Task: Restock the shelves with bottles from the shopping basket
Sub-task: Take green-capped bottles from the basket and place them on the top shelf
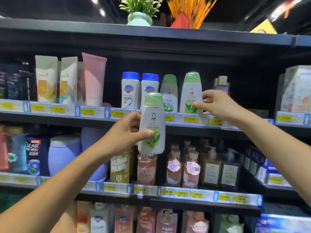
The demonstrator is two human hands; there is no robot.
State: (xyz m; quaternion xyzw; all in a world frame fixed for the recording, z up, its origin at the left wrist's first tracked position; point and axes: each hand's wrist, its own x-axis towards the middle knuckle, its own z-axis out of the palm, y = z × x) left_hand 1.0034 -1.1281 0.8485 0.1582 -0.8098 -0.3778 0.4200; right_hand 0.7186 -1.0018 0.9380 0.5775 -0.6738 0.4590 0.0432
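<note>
My left hand grips a white bottle with a green cap, held upright in front of the upper shelf's edge. My right hand wraps around the right side of a matching green-capped bottle that stands on that shelf, thumb on its label. Another of the same kind stands just left of it, set further back. The shopping basket is out of view.
Two blue-capped white bottles stand left of the green ones, tubes and pouches further left. Small purple bottles sit behind my right hand. Lower shelves hold several pink and amber bottles. Plants top the unit.
</note>
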